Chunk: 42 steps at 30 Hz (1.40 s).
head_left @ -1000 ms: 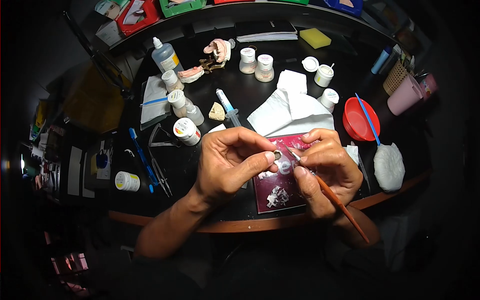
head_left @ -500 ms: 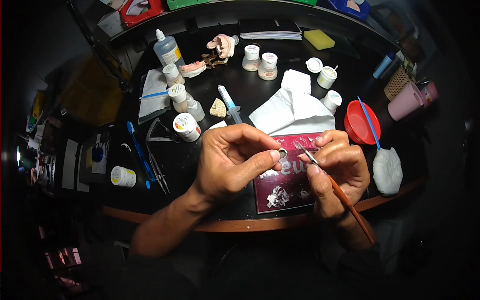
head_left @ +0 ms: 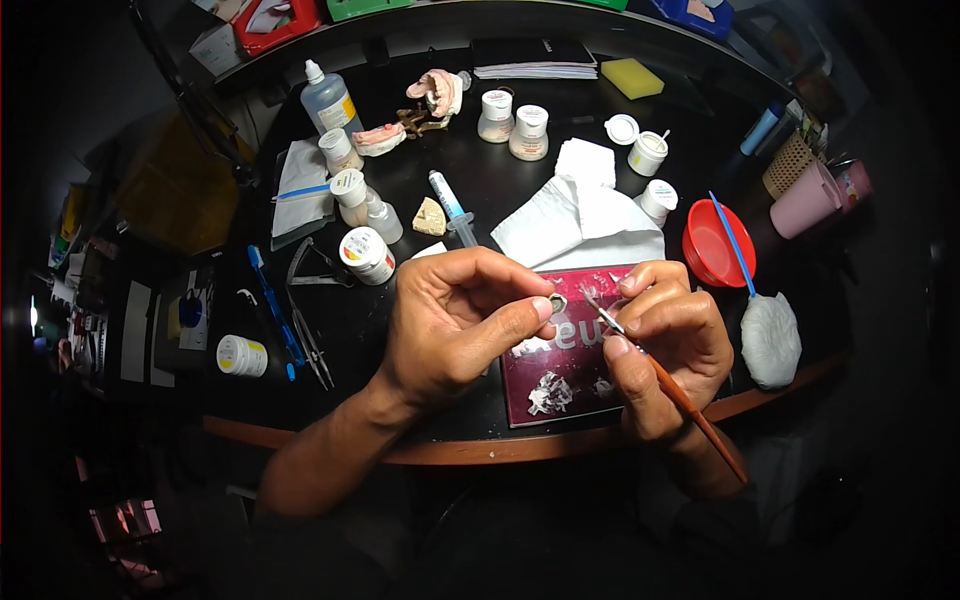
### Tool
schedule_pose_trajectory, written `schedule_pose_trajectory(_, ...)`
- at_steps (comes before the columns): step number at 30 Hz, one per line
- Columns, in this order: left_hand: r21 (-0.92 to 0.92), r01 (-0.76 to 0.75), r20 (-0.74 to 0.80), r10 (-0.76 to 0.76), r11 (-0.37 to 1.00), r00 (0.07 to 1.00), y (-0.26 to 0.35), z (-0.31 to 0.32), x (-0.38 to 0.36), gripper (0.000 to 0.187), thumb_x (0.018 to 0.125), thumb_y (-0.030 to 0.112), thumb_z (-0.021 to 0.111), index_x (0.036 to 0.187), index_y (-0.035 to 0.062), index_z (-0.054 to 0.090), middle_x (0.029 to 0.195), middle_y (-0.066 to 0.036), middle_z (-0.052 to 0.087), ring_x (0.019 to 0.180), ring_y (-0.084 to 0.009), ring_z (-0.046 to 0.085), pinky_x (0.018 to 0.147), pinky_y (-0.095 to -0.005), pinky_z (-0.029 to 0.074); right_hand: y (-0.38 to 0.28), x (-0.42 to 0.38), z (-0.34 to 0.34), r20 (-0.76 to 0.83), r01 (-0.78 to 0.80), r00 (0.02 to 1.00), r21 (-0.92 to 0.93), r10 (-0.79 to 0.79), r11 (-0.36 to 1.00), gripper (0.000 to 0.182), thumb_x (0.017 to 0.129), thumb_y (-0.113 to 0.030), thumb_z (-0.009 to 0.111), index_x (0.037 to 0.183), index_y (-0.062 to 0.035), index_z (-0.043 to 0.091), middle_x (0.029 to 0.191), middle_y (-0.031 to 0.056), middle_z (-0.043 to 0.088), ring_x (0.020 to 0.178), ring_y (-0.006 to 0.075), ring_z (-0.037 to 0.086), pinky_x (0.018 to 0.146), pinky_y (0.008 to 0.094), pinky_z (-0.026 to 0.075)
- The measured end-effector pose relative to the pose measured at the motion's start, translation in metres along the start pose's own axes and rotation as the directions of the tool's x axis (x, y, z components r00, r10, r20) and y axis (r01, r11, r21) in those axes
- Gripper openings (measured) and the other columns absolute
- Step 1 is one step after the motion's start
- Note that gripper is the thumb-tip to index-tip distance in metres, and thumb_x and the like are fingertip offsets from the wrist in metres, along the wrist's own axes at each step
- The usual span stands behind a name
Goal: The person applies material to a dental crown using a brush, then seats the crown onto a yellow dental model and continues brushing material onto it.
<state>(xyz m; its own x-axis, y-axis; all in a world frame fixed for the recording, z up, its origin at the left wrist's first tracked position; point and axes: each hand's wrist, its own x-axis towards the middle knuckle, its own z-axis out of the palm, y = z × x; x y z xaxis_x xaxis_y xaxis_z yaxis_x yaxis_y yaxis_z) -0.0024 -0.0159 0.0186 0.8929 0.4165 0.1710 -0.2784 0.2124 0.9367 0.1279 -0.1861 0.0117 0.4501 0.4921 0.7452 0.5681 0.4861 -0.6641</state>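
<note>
Between the thumb and forefinger of my left hand [head_left: 455, 325] is a small hollow dental crown [head_left: 558, 301], grey inside with a pale rim. My right hand [head_left: 672, 345] grips a fine brush [head_left: 680, 392] with a reddish-brown handle and a metal ferrule. Its bristle tip points at the crown from the right, a small gap apart. Below both hands lies a dark red slab [head_left: 530, 392] with white lettering. White paste [head_left: 550, 394] is smeared on the slab's lower left.
Behind the hands are folded white tissues [head_left: 580, 215], a syringe [head_left: 452, 205] and several lidded jars [head_left: 367, 256]. A red bowl [head_left: 700, 258] and a round white pad [head_left: 770, 342] stand right. Tweezers [head_left: 312, 350] lie left. Dental models [head_left: 435, 95] stand at the back.
The whole view has shifted slightly left. My hands hold nearly the same pose, with the crown and brush still in them and the brush tip close to the crown.
</note>
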Motion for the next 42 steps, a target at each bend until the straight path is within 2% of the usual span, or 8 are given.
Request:
schedule_pose_trajectory(4, -0.026, -0.012, -0.009, 0.012, 1.0, 1.0, -0.004, -0.003, 0.0, 0.01, 0.094, -0.006, 0.072, 0.104, -0.0076, 0.072, 0.09, -0.014, 0.076, 0.081, -0.0157, 0.076, 0.075, -0.025, 0.063, -0.002, 0.017, -0.03, -0.074, 0.092, 0.992, -0.166, -0.105, 0.982, 0.022, 0.076, 0.011, 0.073, 0.093, -0.0006, 0.066, 0.081, 0.0055, 0.064, 0.087, 0.018, 0.059, 0.087, 0.035, 0.048)
schedule_pose_trajectory(10, 0.037, -0.044, -0.017, 0.045, 0.998, 0.999, 0.002, -0.003, -0.001, 0.011, 0.093, -0.008, 0.071, 0.104, -0.0075, 0.072, 0.089, -0.014, 0.076, 0.082, -0.0157, 0.076, 0.075, -0.0244, 0.062, -0.003, 0.046, -0.126, -0.309, -0.465, 0.885, -0.55, 0.349, 0.694, 0.011, 0.091, -0.001, 0.072, 0.097, 0.0062, 0.078, 0.087, 0.0078, 0.076, 0.076, 0.0111, 0.068, 0.068, 0.0258, 0.052)
schedule_pose_trajectory(15, 0.112, -0.08, -0.017, 0.083, 0.99, 0.996, 0.0, 0.002, -0.002, 0.011, 0.093, -0.008, 0.072, 0.104, -0.0076, 0.072, 0.089, -0.014, 0.076, 0.08, -0.0149, 0.075, 0.074, -0.024, 0.061, 0.023, 0.039, -0.149, -0.135, -0.308, 0.909, -0.856, 0.395, 0.416, 0.011, 0.082, -0.008, 0.077, 0.087, 0.0012, 0.079, 0.077, 0.0142, 0.075, 0.075, 0.0229, 0.072, 0.073, 0.0335, 0.055)
schedule_pose_trajectory(20, 0.158, -0.057, -0.035, 0.063, 0.986, 0.997, -0.001, 0.0, 0.002, 0.01, 0.092, -0.007, 0.073, 0.103, -0.0074, 0.074, 0.089, -0.013, 0.076, 0.079, -0.0139, 0.075, 0.073, -0.0239, 0.059, -0.011, 0.032, -0.153, -0.155, -0.291, 0.942, -0.82, 0.299, 0.493, 0.005, 0.083, -0.002, 0.079, 0.088, -0.0008, 0.08, 0.085, 0.0101, 0.075, 0.08, 0.0214, 0.068, 0.077, 0.0344, 0.053)
schedule_pose_trajectory(24, 0.188, -0.055, -0.005, 0.057, 0.981, 0.998, -0.003, -0.001, 0.002, 0.011, 0.095, -0.006, 0.07, 0.105, -0.0075, 0.071, 0.093, -0.014, 0.076, 0.082, -0.0157, 0.076, 0.08, -0.0275, 0.064, -0.046, -0.004, -0.187, -0.339, -0.445, 0.895, -0.607, 0.292, 0.659, 0.012, 0.092, 0.002, 0.076, 0.104, 0.0021, 0.075, 0.084, 0.0017, 0.069, 0.081, 0.0077, 0.065, 0.076, 0.0222, 0.051)
schedule_pose_trajectory(31, 0.105, -0.072, -0.019, 0.074, 0.992, 0.997, -0.004, 0.005, 0.002, 0.014, 0.092, -0.006, 0.074, 0.106, -0.0081, 0.075, 0.091, -0.013, 0.077, 0.082, -0.0114, 0.073, 0.073, -0.0223, 0.057, -0.052, -0.079, -0.238, -0.567, -0.6, 0.779, -0.551, 0.268, 0.58, 0.003, 0.092, -0.001, 0.072, 0.094, -0.0018, 0.07, 0.081, -0.0022, 0.062, 0.072, 0.0033, 0.051, 0.068, 0.0208, 0.039)
schedule_pose_trajectory(35, 0.1, -0.078, -0.008, 0.079, 0.992, 0.997, -0.003, 0.006, 0.001, 0.015, 0.092, -0.006, 0.074, 0.106, -0.0084, 0.075, 0.092, -0.013, 0.077, 0.083, -0.0123, 0.074, 0.075, -0.0233, 0.058, -0.051, -0.094, -0.241, -0.549, -0.609, 0.784, -0.59, 0.289, 0.531, 0.007, 0.087, 0.001, 0.066, 0.084, -0.0037, 0.062, 0.075, -0.0028, 0.055, 0.069, 0.0036, 0.047, 0.066, 0.0217, 0.038)
schedule_pose_trajectory(42, 0.177, -0.144, 0.042, 0.139, 0.974, 0.989, -0.003, 0.002, 0.001, 0.019, 0.096, -0.009, 0.067, 0.113, -0.0101, 0.073, 0.098, -0.017, 0.076, 0.088, -0.0184, 0.077, 0.084, -0.029, 0.064, -0.063, -0.057, -0.199, -0.403, -0.425, 0.885, -0.494, 0.234, 0.758, 0.005, 0.081, 0.001, 0.06, 0.084, -0.0033, 0.059, 0.076, -0.0011, 0.049, 0.072, 0.0088, 0.046, 0.074, 0.0242, 0.038)
